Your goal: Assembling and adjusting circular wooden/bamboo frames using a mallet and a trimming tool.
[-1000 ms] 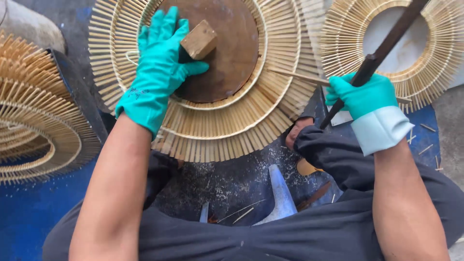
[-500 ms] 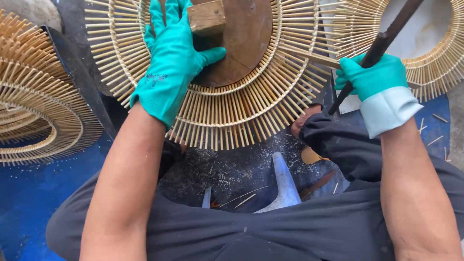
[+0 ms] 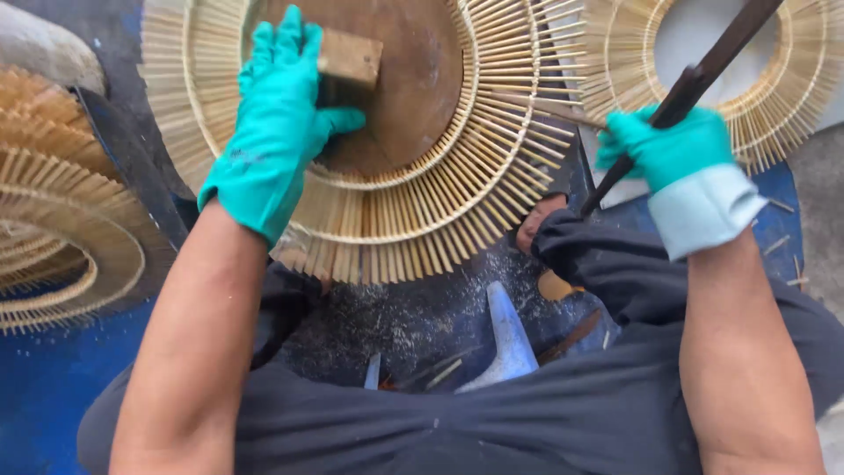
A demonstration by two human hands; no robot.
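Left hand in teal glove grasps wooden block on brown disc, 12 o'clock. Right hand clenched around dark rod, 2 o'clock, tip cut off. Bamboo-slat ring partly out of frame.

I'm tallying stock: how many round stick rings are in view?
3, perhaps more. One centre ring lies under the left hand and wooden block; one upper-right ring sits behind the right hand; the left-edge stack looks layered, so others may be hidden.

Three bamboo-stick rings show — at twelve, two and nine o'clock — plus one wooden block and one dark rod.
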